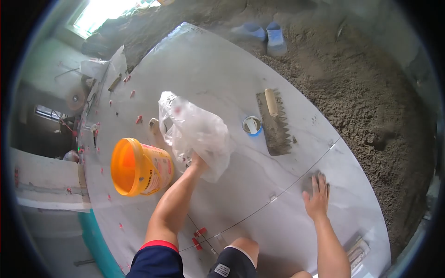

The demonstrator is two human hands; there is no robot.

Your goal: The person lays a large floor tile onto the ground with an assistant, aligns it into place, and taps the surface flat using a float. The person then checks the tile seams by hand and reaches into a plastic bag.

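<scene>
My left hand reaches into a translucent white plastic bag lying on the large pale tiles; its fingers are hidden by the plastic. Just left of the bag stands an orange bucket, tilted in view, its open mouth facing left. My right hand lies flat on a tile with its fingers spread, holding nothing. Up and left of it, a notched trowel with a wooden handle rests on the tile, beside a small round container with a blue rim.
Red tile clips sit at a joint near my knees, and several more are scattered at left. Blue-white shoes stand on the rough mortar bed at top right. Another flat tool lies at lower right.
</scene>
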